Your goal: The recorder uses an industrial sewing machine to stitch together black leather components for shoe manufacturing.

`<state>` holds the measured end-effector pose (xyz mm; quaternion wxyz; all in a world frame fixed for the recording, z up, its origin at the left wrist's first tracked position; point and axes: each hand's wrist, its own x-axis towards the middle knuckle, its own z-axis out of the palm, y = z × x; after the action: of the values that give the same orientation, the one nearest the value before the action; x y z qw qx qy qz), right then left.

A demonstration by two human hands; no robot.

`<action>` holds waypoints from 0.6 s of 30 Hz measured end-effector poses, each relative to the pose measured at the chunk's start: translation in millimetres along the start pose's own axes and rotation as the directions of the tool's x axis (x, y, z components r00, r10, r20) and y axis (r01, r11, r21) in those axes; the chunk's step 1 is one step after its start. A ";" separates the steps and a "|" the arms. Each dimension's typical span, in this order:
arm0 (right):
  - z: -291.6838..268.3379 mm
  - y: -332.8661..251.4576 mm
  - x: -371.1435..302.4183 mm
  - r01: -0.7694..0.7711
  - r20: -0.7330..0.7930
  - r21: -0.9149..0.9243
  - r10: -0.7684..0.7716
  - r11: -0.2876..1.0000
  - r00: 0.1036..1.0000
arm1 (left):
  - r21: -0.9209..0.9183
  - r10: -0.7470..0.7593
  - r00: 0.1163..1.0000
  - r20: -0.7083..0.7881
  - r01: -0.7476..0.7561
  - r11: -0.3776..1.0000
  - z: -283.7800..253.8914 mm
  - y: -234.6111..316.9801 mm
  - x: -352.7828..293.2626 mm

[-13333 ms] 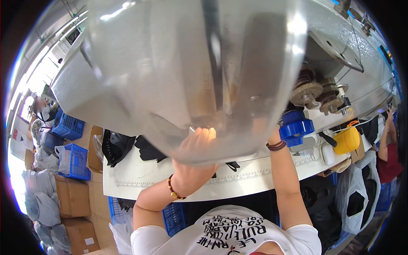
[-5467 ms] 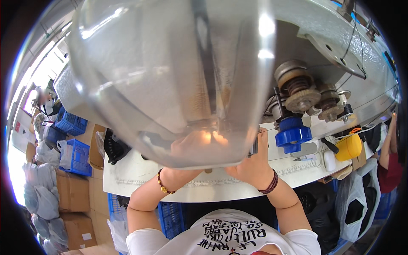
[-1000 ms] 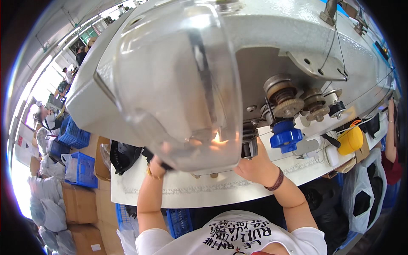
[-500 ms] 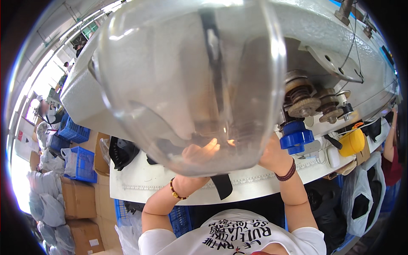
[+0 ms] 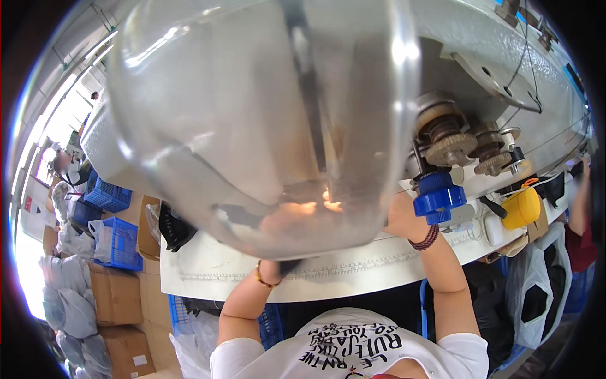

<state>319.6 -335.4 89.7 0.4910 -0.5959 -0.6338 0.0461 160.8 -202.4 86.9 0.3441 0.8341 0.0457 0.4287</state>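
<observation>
Partly behind the clear guard (image 5: pixel 240 114), the left hand (image 5: pixel 287 219) and right hand (image 5: pixel 405 216) seemingly guide dark material (image 5: pixel 290 266); openness and grip cannot be told. Next calls for steady alignment.

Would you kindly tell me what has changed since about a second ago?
The left hand has moved right, from the clear cover's left edge to behind its lower part. A dark piece now shows beside that wrist. The right hand has moved forward, away from the person. I cannot tell whether either grip took hold or let go. The blue knob and yellow container stayed in place.
</observation>
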 end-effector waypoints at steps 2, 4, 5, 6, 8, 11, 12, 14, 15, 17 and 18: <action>3.1 0.8 -1.3 0.022 -0.013 0.043 -0.022 0.999 1.000 | -0.336 -0.173 0.985 0.020 0.170 0.926 -5.2 -14.1 -4.4; 7.0 3.5 -4.3 0.021 0.006 -0.024 -0.021 1.000 1.000 | -0.321 -0.230 0.972 0.040 0.231 0.918 -12.4 -21.0 -7.9; 7.1 5.1 -5.8 0.057 -0.001 -0.103 -0.058 0.993 0.998 | -0.006 0.070 0.992 0.108 -0.070 0.998 -14.8 -24.5 -5.4; 6.6 6.4 -6.1 0.052 -0.002 -0.106 -0.052 0.993 0.999 | 0.273 0.327 0.908 0.260 -0.394 0.878 -14.8 -25.9 -1.8; 6.3 6.6 -4.4 0.107 0.050 -0.219 -0.098 0.970 0.994 | 0.277 0.337 0.895 0.291 -0.416 0.866 -15.7 -19.1 3.4; 7.6 0.1 -1.1 0.190 0.035 -0.327 -0.189 0.926 0.981 | 0.223 0.380 0.856 0.351 -0.471 0.854 -19.4 0.0 17.8; 8.0 2.2 -2.0 0.187 0.034 -0.329 -0.186 0.926 0.982 | 0.219 0.381 0.855 0.352 -0.471 0.854 -19.1 -0.7 16.7; 9.7 7.6 -2.9 0.245 0.037 -0.348 -0.248 0.905 0.968 | 0.176 0.219 0.892 0.394 -0.308 0.935 -22.0 -3.5 12.5; 9.6 7.3 -2.2 0.244 0.036 -0.348 -0.247 0.905 0.968 | 0.176 0.219 0.892 0.395 -0.308 0.935 -24.1 -6.2 9.9; 9.8 6.7 -0.7 0.265 0.061 -0.357 -0.261 0.896 0.963 | 0.215 0.288 0.808 0.514 -0.446 0.869 -27.5 -12.4 5.5; 10.3 7.4 -0.6 0.265 0.062 -0.356 -0.260 0.896 0.964 | 0.215 0.287 0.809 0.514 -0.445 0.870 -28.0 -13.0 6.1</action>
<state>317.8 -328.4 79.2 0.3708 -0.5848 -0.7089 -0.1339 146.6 -175.2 94.2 0.1122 0.9497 -0.1320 0.2610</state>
